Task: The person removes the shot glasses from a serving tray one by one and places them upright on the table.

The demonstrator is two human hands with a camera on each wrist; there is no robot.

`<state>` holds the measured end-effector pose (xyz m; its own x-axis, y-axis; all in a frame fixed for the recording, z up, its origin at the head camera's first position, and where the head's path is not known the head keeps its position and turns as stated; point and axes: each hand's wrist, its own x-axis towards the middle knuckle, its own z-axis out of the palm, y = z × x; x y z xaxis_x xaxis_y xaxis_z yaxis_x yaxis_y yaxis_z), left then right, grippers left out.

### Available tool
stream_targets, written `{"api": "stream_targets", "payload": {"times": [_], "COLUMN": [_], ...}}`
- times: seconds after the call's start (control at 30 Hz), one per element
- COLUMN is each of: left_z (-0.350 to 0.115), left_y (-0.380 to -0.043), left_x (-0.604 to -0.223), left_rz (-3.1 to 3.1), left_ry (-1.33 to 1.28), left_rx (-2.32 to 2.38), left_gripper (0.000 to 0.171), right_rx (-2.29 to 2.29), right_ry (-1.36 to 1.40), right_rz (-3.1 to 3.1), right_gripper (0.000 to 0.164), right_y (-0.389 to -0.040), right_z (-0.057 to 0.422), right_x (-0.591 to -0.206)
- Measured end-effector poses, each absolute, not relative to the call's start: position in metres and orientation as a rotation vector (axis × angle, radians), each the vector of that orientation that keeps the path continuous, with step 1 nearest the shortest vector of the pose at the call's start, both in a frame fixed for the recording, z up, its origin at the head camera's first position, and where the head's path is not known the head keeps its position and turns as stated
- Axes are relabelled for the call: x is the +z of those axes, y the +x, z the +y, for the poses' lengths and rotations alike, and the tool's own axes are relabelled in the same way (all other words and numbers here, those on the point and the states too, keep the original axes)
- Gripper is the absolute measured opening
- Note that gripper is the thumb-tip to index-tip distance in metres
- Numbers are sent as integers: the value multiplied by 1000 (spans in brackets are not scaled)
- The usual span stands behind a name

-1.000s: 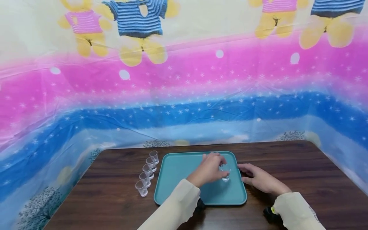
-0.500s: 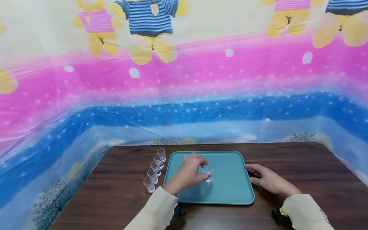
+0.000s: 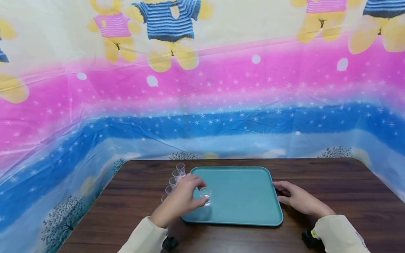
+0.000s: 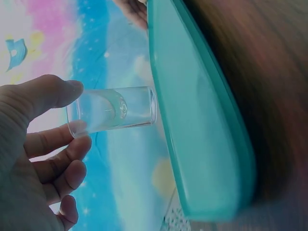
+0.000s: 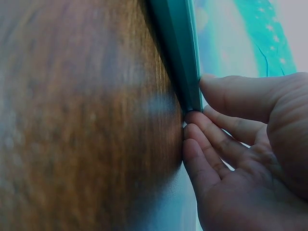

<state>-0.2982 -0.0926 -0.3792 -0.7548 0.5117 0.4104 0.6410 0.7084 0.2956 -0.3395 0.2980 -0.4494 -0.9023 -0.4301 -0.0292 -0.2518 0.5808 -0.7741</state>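
Observation:
Thumb and index finger of my left hand pinch a clear shot glass near its rim, over the left part of the teal tray. The left wrist view has this shot glass held by its mouth, its base toward the tray and the other fingers loosely curled beside it. At the tray's right side, my right hand touches the edge. In the right wrist view its thumb lies at the tray rim, with the fingers extended below along the tabletop.
Several more shot glasses stand in a row left of the tray, partly hidden behind my left hand. The dark wooden table meets a patterned cloth along its back and sides.
My left hand has carried the shot glass leftward across the tray, from its right part to its left part. The right hand stays at the tray's right edge. The head view has shifted slightly.

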Motion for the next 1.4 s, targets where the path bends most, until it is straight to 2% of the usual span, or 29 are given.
{"api": "stream_targets", "payload": {"times": [0.33, 0.53, 0.77, 1.23, 1.4], "left_z": [-147, -165, -172, -171, -167], "left_y": [-270, -260, -259, -264, -260], "left_x": [-379, -387, -394, -405, -404], "left_rz": [-2608, -2719, -2760, -2800, -2759], "left_ry": [-655, -476, -344, -297, -290], "left_rx": [-565, -554, -519, -496, -437], "left_gripper": [25, 22, 23, 25, 38], "right_rx": [-1235, -1233, -1235, -1251, -1256], "right_ry": [-594, -574, -573, -523, -498], "right_rz": [2574, 2571, 2567, 2576, 2562], "right_gripper": [56, 56, 56, 56, 57], "right_y": [-340, -341, -341, -335, -334], "right_z": [300, 305, 308, 311, 312], "right_x": [-448, -449, -450, -450, -451]}}
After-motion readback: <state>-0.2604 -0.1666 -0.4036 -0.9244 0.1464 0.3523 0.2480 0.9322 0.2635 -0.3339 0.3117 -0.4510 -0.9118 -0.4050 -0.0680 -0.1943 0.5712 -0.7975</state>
